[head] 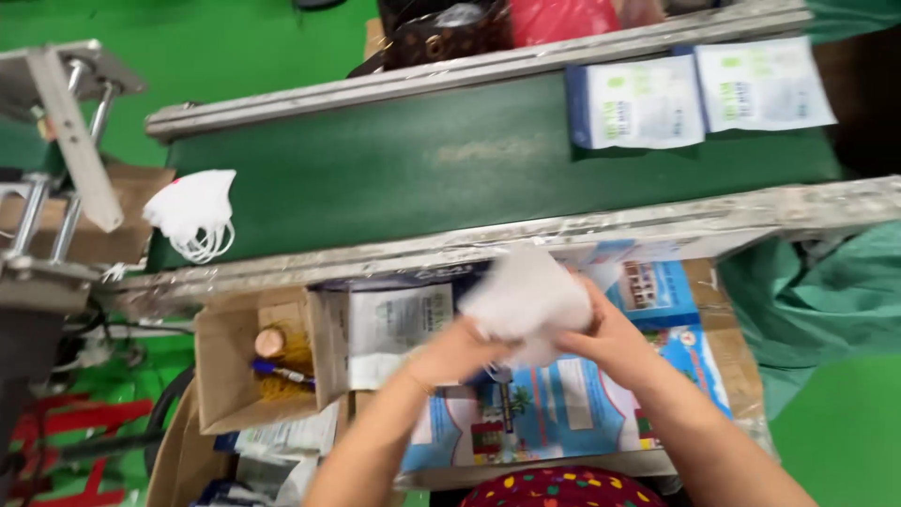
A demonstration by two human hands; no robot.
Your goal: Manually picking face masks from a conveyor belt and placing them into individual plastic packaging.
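Both hands meet in the middle of the head view around a blurred white face mask [524,296]. My left hand [457,350] grips its lower left side and my right hand [610,333] holds its right side. They hover over a board covered with a colourful printed sheet [572,404], just below the near rail of a green conveyor belt [450,164]. Another white folded mask [194,212] with ear loops lies at the belt's left end. Two sealed white and blue packets [699,94] rest on the belt at the upper right.
A cardboard box [225,361] with a tape roll and a pen stands at the lower left, next to a stack of white packets [394,324]. A metal machine frame [56,160] fills the left edge. Green cloth [826,300] hangs at the right.
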